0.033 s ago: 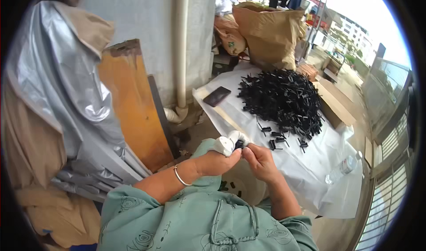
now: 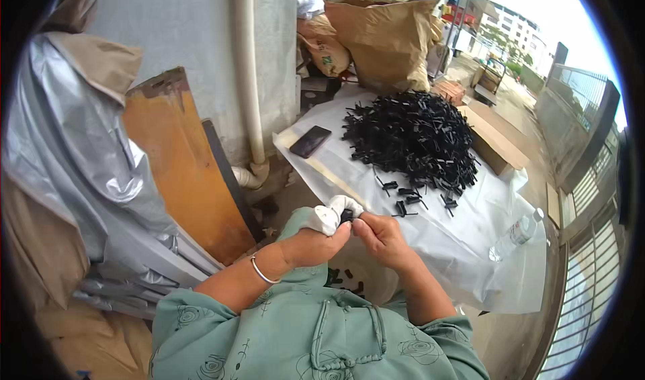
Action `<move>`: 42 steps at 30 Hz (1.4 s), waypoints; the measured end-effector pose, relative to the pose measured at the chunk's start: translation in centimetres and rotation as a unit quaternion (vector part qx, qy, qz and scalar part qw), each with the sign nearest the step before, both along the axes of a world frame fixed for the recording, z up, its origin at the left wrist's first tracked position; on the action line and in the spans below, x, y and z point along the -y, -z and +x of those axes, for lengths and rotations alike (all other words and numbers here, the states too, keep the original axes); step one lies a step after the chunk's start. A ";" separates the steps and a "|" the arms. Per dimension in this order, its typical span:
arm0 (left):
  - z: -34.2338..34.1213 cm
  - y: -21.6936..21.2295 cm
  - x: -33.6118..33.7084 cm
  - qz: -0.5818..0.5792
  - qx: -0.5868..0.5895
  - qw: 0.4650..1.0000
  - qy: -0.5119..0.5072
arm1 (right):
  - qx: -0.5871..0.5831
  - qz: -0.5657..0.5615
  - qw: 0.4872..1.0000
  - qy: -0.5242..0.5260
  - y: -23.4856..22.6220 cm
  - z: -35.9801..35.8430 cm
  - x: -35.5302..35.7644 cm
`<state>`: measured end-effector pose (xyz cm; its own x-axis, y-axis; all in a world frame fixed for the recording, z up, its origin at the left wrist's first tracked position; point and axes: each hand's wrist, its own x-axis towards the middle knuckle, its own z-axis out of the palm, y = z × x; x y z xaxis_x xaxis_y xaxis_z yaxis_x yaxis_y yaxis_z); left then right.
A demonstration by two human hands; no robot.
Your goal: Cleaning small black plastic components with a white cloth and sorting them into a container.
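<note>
Outdoors, over white sheet [image 2: 430,239], small black part [image 2: 347,215] is pinched between left hand [image 2: 310,244] and right hand [image 2: 381,238]; it could be dropped if the pinch is loosened

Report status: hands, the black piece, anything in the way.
Left hand grips white cloth. Right hand pinches small black piece against it. Black pile ahead on table; nothing blocking.

One head-worn fisheye view looks steeply down, close over the table [image 2: 470,246], its rim probably distorted.
</note>
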<state>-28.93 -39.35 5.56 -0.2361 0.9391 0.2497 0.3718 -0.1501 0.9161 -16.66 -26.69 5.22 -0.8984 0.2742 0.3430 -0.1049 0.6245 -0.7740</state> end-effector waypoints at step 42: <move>2.2 7.2 -17.6 -0.181 0.153 0.960 0.151 | -0.188 0.195 0.930 0.247 9.3 5.4 -10.6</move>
<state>-26.72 -21.72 -1.68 0.0495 0.9885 -0.1429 0.0660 0.1396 0.9880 -11.23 -16.07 -4.09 -0.4920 0.4110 0.7675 0.0521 0.8939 -0.4453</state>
